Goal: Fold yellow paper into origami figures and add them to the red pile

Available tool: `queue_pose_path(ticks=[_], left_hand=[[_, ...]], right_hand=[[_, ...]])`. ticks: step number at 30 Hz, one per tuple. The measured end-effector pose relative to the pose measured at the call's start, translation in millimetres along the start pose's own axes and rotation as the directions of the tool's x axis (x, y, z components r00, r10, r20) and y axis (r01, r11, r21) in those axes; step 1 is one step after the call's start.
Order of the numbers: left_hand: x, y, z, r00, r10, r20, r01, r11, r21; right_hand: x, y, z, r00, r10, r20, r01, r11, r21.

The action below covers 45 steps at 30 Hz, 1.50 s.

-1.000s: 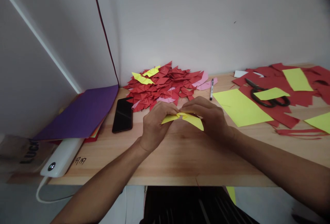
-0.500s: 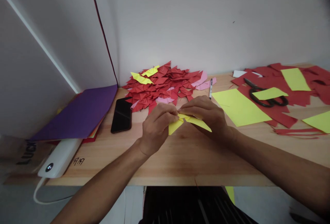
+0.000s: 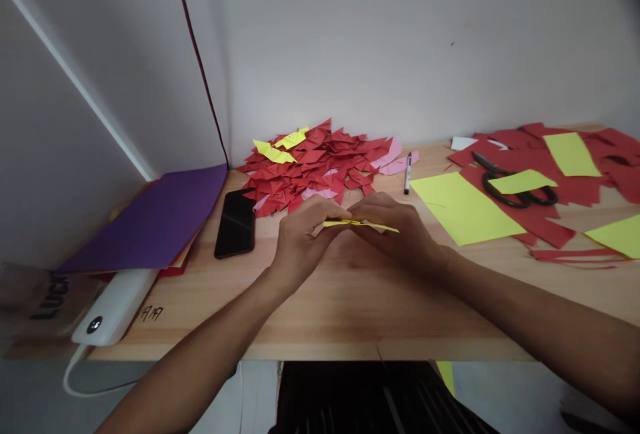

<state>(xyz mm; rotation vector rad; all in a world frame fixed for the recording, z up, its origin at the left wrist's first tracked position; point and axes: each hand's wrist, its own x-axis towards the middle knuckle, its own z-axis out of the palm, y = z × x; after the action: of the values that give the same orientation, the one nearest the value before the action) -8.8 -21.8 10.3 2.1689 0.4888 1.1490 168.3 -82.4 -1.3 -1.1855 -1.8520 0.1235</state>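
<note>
A small folded piece of yellow paper [image 3: 380, 226] is pinched between my two hands above the wooden table [image 3: 350, 314]. It shows almost edge-on, as a thin strip. My left hand [image 3: 305, 234] grips its left part between thumb and fingers. On the other side, my right hand [image 3: 395, 224] holds the right part, its fingertips close to those of the left. Just behind the hands lies a heap of folded red paper pieces [image 3: 310, 167], with a few pink ones and two yellow folded pieces [image 3: 275, 152] on top.
Left of the heap lies a black phone [image 3: 236, 224]. Purple sheets [image 3: 155, 221] rest by a white power bank [image 3: 117, 307] with a cable. To the right are a marker [image 3: 408, 173], a yellow sheet [image 3: 465, 207], black-handled scissors [image 3: 520, 199] and red paper scraps [image 3: 555, 231].
The folded yellow paper has tipped from showing its face to nearly edge-on. Both hands have turned with it, thumbs now below it, and stay in about the same place.
</note>
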Motion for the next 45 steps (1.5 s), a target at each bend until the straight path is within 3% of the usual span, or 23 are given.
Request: queue_pose_path(ticks=[6, 10, 14, 19, 27, 31, 34, 38, 41, 45], left_hand=[[0.1, -16.5, 8.5, 0.984, -0.181, 0.007, 0.178, 0.965, -0.194], [-0.3, -24.6, 10.4, 0.937, -0.35, -0.001, 0.34, 0.91, -0.236], [2.4, -28.9, 10.2, 0.859, -0.508, 0.062, 0.498, 0.802, -0.332], [5.5, -22.5, 14.4, 0.875, -0.462, 0.143, 0.477, 0.779, -0.407], [-0.3, -18.4, 20.2, 0.897, -0.431, 0.096, 0.436, 0.899, -0.034], [0.3, -25.9, 26.3, 0.896, -0.418, 0.148, 0.439, 0.883, -0.167], [5.5, -28.4, 29.7, 0.864, -0.451, 0.226, 0.503, 0.804, -0.319], [16.3, -24.5, 32.3, 0.797, -0.512, 0.321, 0.597, 0.749, -0.289], [21.6, -21.7, 38.3, 0.789, -0.537, 0.299, 0.611, 0.737, -0.289], [20.1, -25.0, 47.6, 0.769, -0.596, 0.232, 0.639, 0.704, -0.311]], right_hand=[[-1.4, 2.2, 5.4, 0.949, 0.267, 0.166, -0.295, 0.939, 0.175], [0.2, 5.2, 4.8, 0.93, 0.293, 0.224, -0.327, 0.935, 0.135], [2.9, 5.7, 3.0, 0.93, 0.319, 0.183, -0.342, 0.933, 0.111], [1.1, 5.2, 4.1, 0.895, 0.384, 0.226, -0.434, 0.866, 0.247], [1.4, 17.3, 11.0, 0.909, 0.388, 0.151, -0.415, 0.871, 0.262], [2.0, 21.3, 9.8, 0.929, 0.344, 0.134, -0.367, 0.9, 0.234], [3.2, 21.4, 4.2, 0.926, 0.359, 0.113, -0.376, 0.901, 0.216], [7.3, 21.4, -3.8, 0.918, 0.394, 0.054, -0.397, 0.897, 0.195], [10.3, 23.7, -6.1, 0.874, 0.486, 0.006, -0.475, 0.852, 0.221], [11.5, 27.4, -4.7, 0.799, 0.587, 0.133, -0.596, 0.741, 0.308]])
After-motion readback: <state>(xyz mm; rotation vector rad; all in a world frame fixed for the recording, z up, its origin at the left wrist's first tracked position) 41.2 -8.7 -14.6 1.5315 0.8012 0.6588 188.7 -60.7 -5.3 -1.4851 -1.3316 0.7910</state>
